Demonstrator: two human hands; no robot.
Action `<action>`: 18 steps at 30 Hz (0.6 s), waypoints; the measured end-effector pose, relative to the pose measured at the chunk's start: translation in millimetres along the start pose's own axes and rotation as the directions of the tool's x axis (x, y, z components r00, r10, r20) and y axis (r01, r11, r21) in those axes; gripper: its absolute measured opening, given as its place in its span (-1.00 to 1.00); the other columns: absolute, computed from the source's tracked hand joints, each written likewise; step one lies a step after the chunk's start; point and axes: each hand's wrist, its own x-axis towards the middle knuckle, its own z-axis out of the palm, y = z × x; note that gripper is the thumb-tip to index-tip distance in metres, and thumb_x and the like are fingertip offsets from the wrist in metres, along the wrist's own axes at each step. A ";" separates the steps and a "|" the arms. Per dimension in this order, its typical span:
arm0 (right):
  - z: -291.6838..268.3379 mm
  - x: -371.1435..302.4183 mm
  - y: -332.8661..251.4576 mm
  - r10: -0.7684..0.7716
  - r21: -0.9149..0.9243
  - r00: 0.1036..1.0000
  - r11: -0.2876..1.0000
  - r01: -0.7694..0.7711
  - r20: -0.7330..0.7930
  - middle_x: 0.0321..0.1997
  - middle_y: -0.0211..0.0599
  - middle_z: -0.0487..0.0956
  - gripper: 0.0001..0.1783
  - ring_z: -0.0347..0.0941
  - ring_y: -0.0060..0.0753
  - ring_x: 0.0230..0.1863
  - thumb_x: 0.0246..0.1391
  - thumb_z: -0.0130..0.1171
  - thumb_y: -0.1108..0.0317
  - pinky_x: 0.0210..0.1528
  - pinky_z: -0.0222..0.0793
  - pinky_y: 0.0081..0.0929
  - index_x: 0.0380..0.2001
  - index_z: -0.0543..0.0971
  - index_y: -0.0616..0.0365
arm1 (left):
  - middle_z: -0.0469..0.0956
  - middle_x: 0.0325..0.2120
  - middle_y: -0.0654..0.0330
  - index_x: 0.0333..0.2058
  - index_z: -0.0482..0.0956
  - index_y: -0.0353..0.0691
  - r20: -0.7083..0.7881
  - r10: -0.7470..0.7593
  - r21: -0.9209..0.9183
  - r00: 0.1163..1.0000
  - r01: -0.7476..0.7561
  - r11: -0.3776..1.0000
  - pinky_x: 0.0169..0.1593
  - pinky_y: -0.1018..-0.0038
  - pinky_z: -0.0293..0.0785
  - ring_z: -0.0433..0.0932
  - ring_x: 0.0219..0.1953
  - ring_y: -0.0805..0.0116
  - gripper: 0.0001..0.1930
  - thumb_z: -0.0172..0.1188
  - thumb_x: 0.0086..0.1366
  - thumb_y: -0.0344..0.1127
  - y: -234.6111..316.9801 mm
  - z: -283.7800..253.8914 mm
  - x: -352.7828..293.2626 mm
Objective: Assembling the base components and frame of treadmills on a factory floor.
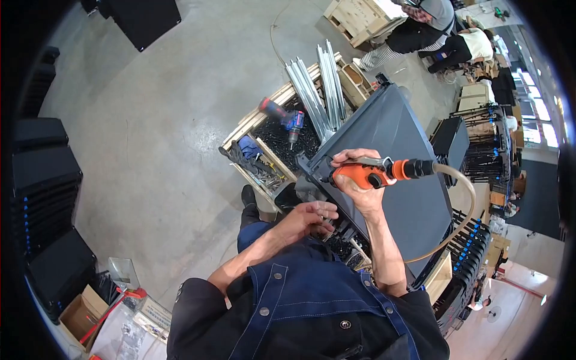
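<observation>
My right hand (363,180) is wrapped round an orange air tool (367,175) with a metal lever. A beige hose (472,201) runs from its back end. The tool's nose end points left, at the near-left edge of a large dark grey panel (396,138); whether it touches is hard to see. My left hand (308,219) hovers beside that same edge, below and left of the tool. Its fingers are loosely bent and apart, with nothing visible in them.
A wooden crate (243,133) with compartments holds black screws (282,139), a red and blue cordless driver (287,122), gloves (247,147) and silver metal rails (311,90). Stacked black panels (45,174) stand at left. Two people (429,30) work at upper right beside another wooden crate (360,18).
</observation>
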 end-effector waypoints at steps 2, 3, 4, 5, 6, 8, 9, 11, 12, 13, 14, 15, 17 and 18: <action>-5.4 1.2 -2.2 -0.005 0.042 0.999 0.999 0.003 0.054 -0.02 -0.03 0.62 -0.47 0.62 -0.20 0.01 -0.07 0.34 0.71 0.14 0.56 -0.20 0.00 0.44 0.23 | 0.57 0.10 0.03 0.28 0.37 -0.36 -0.122 0.087 0.023 0.989 -0.085 0.996 0.02 0.38 0.64 0.70 -0.09 0.18 -0.46 -0.12 0.32 -0.66 6.8 8.9 -5.0; -3.9 -2.4 0.9 -0.077 0.002 0.992 0.997 0.077 0.101 -0.05 -0.06 0.61 -0.49 0.62 -0.21 -0.01 -0.08 0.32 0.73 0.12 0.56 -0.21 -0.03 0.44 0.23 | 0.57 0.10 0.03 0.28 0.37 -0.36 -0.130 0.089 0.028 0.988 -0.086 0.996 0.02 0.38 0.64 0.70 -0.09 0.18 -0.46 -0.12 0.32 -0.66 9.0 8.5 -12.4; -3.0 -5.2 1.9 -0.093 -0.010 0.991 0.995 0.095 0.100 -0.08 -0.08 0.61 -0.49 0.62 -0.22 -0.02 -0.08 0.32 0.74 0.11 0.57 -0.21 -0.03 0.44 0.23 | 0.57 0.10 0.03 0.26 0.39 -0.38 -0.187 0.119 0.043 0.975 -0.113 0.993 0.02 0.40 0.64 0.69 -0.08 0.20 -0.48 -0.13 0.31 -0.66 11.4 8.2 -19.9; -1.2 -7.0 1.9 -0.111 -0.023 0.989 0.993 0.113 0.098 -0.11 -0.09 0.61 -0.49 0.62 -0.22 -0.02 -0.09 0.31 0.74 0.10 0.57 -0.21 -0.03 0.44 0.22 | 0.57 0.10 0.03 0.23 0.41 -0.40 -0.242 0.149 0.062 0.959 -0.138 0.989 0.01 0.42 0.64 0.69 -0.08 0.21 -0.49 -0.14 0.30 -0.67 14.0 9.0 -26.3; -0.6 -10.1 4.2 -0.130 0.018 0.989 0.991 0.129 0.067 -0.12 -0.09 0.62 -0.48 0.62 -0.22 -0.03 -0.08 0.31 0.74 0.10 0.57 -0.21 -0.03 0.44 0.21 | 0.59 0.01 0.07 0.17 0.47 -0.41 -0.246 0.190 0.078 0.950 -0.176 0.981 0.00 0.45 0.63 0.68 -0.11 0.27 -0.55 -0.13 0.32 -0.65 15.1 13.1 -31.2; -9.8 -12.6 13.3 -0.208 0.043 0.974 0.978 0.205 0.086 -0.09 -0.08 0.64 -0.48 0.62 -0.25 -0.04 -0.07 0.31 0.74 0.09 0.57 -0.26 -0.02 0.43 0.21 | 0.59 -0.03 0.10 0.15 0.49 -0.42 -0.275 0.180 0.077 0.944 -0.165 0.983 0.02 0.44 0.62 0.67 -0.12 0.28 -0.56 -0.12 0.33 -0.63 2.1 1.0 -29.6; -10.3 -14.3 11.7 -0.213 0.052 0.973 0.976 0.209 0.084 -0.09 -0.08 0.64 -0.48 0.62 -0.25 -0.04 -0.07 0.31 0.74 0.09 0.57 -0.26 -0.02 0.43 0.21 | 0.60 -0.08 0.12 0.14 0.51 -0.42 -0.297 0.171 0.073 0.940 -0.156 0.985 0.04 0.44 0.61 0.66 -0.14 0.30 -0.58 -0.11 0.34 -0.62 0.2 1.0 -28.6; -6.1 -16.8 5.4 -0.007 0.059 0.999 0.998 0.004 0.046 -0.02 -0.06 0.65 -0.48 0.62 -0.27 -0.04 -0.07 0.32 0.73 0.10 0.56 -0.29 -0.01 0.44 0.22 | 0.56 -0.25 0.22 -0.01 0.58 -0.41 -0.418 0.180 0.041 0.890 -0.179 0.983 -0.19 0.48 0.59 0.59 -0.30 0.43 -0.73 0.01 0.43 -0.43 -13.7 9.7 -29.9; -5.7 -11.0 6.6 -0.070 0.081 0.995 0.995 0.064 0.077 0.01 -0.06 0.65 -0.49 0.62 -0.30 -0.02 -0.07 0.33 0.71 0.09 0.55 -0.34 -0.01 0.46 0.21 | 0.51 -0.36 0.27 -0.10 0.59 -0.38 -0.484 0.266 0.150 0.833 -0.221 0.964 -0.33 0.53 0.47 0.50 -0.41 0.50 -0.74 0.05 0.46 -0.29 -14.6 15.0 -27.3; -9.3 -10.6 8.0 -0.091 0.049 0.987 0.995 0.085 0.135 0.00 -0.07 0.65 -0.51 0.62 -0.30 -0.01 -0.08 0.34 0.70 0.08 0.55 -0.36 -0.03 0.49 0.21 | 0.47 -0.48 0.32 -0.19 0.59 -0.35 -0.537 0.356 0.260 0.765 -0.252 0.932 -0.47 0.58 0.35 0.42 -0.52 0.56 -0.68 0.09 0.49 -0.15 -13.8 20.4 -24.5; -10.5 -8.4 5.9 -0.113 0.020 0.982 0.994 0.112 0.152 -0.01 -0.09 0.65 -0.51 0.62 -0.32 -0.01 -0.08 0.35 0.69 0.07 0.56 -0.37 -0.04 0.49 0.22 | 0.30 -0.65 0.43 -0.34 0.57 -0.26 -0.566 0.532 0.463 0.630 -0.291 0.837 -0.58 0.61 0.06 0.20 -0.66 0.65 -0.54 0.08 0.51 0.07 -8.8 24.4 -18.7; -10.2 -11.4 1.5 -0.125 -0.011 0.979 0.992 0.128 0.161 -0.02 -0.11 0.65 -0.52 0.62 -0.33 -0.02 -0.09 0.36 0.68 0.06 0.57 -0.39 -0.04 0.50 0.22 | 0.21 -0.71 0.49 -0.38 0.56 -0.23 -0.479 0.704 0.641 0.524 -0.340 0.688 -0.60 0.62 0.02 0.14 -0.70 0.66 -0.50 0.02 0.54 0.10 5.8 38.5 -16.7; -15.9 -9.1 7.1 -0.096 0.064 0.988 0.994 0.089 0.118 -0.05 -0.14 0.66 -0.51 0.62 -0.36 -0.03 -0.10 0.36 0.68 0.04 0.57 -0.39 -0.04 0.50 0.23 | 0.21 -0.70 0.54 -0.35 0.58 -0.24 -0.403 0.800 0.698 0.445 -0.416 0.583 -0.58 0.60 -0.09 0.08 -0.67 0.71 -0.48 0.01 0.54 0.13 40.4 73.6 -19.6; -17.9 -10.0 8.3 -0.050 0.129 0.995 0.991 0.039 0.083 -0.08 -0.17 0.66 -0.51 0.62 -0.38 -0.05 -0.10 0.37 0.67 0.02 0.58 -0.39 -0.04 0.51 0.23 | 0.28 -0.66 0.52 -0.28 0.62 -0.28 -0.246 0.889 0.802 0.387 -0.433 0.411 -0.55 0.61 -0.02 0.12 -0.64 0.71 -0.48 0.02 0.54 0.14 55.1 91.4 -19.8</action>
